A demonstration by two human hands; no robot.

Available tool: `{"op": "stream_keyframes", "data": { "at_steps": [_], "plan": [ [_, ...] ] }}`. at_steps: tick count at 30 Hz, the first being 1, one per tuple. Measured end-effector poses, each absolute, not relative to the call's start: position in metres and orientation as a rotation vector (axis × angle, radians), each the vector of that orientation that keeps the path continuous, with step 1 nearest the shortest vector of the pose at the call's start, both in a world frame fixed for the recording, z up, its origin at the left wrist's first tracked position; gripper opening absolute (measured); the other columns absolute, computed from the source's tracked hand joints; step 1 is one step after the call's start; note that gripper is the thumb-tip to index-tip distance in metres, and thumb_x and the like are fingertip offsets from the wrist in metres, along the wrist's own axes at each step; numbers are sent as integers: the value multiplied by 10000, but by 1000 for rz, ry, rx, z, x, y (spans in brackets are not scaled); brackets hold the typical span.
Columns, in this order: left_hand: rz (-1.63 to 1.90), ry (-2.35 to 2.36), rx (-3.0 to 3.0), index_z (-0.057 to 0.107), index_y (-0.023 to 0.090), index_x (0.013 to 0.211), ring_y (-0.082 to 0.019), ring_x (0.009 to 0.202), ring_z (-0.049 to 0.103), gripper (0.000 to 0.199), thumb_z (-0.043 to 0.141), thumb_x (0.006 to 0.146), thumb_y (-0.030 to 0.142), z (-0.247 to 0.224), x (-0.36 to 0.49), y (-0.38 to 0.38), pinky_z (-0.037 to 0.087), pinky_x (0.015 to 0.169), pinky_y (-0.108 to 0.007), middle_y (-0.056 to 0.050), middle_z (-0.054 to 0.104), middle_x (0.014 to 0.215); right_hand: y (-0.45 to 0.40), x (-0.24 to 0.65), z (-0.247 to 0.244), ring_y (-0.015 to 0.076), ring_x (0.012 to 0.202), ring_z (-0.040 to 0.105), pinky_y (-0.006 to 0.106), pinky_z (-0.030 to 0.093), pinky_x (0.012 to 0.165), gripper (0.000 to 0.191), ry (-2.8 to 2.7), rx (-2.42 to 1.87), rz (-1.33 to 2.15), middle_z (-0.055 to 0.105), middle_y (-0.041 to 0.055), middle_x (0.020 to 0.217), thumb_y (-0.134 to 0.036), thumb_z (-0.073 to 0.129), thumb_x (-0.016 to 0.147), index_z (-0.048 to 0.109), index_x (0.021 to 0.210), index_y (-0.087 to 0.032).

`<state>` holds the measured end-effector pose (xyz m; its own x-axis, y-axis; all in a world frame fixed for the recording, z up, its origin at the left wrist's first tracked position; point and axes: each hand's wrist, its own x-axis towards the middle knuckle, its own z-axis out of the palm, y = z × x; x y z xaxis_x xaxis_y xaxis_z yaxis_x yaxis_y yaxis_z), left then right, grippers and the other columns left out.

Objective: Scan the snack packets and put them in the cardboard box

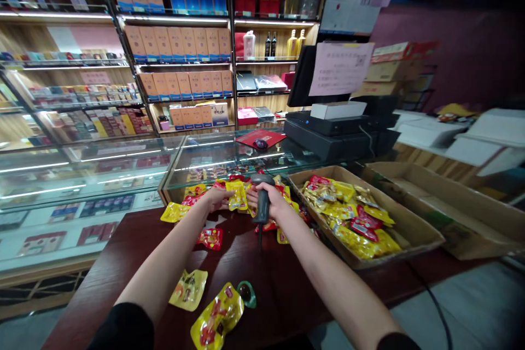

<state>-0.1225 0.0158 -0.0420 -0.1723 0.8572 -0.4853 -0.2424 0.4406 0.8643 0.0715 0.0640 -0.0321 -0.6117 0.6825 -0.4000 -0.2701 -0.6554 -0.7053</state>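
Yellow foil snack packets (216, 317) lie loose and singly on the dark wooden bench (270, 290) closest to the camera, and more bunch up ahead around both hands. The left hand (212, 199) is open with its fingers spread, resting on or just above that pile, with one packet just beside it. The right hand (271, 200) is closed around the handle of a dark handheld barcode scanner (261, 213), a grip that holds it upright over the packets and leaves the other hand free. To the right, a low cardboard tray (414, 224) holds a heap of the same packets, its walls keeping them together, unlike those spread across the bench.
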Motion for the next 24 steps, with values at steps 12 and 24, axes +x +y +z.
{"op": "stream_keyframes", "data": {
  "at_steps": [12, 24],
  "plan": [
    [926, 1152, 548, 586, 78, 1037, -206, 718, 686, 375, 409, 923, 388, 2, -77, 32, 577, 620, -300, -143, 680, 842, 90, 130, -1, 196, 789, 676, 367, 533, 767, 61, -762, -910, 2377, 702, 90, 817, -154, 523, 705, 556, 756, -149],
    [787, 1043, 729, 552, 84, 1117, -197, 781, 666, 480, 311, 933, 456, 36, 132, 133, 548, 635, -276, -171, 646, 981, 121, 330, 33, 180, 726, 675, 341, 537, 727, 34, -566, -965, 1862, 699, 81, 789, -158, 517, 736, 547, 753, -162]
  ]
}}
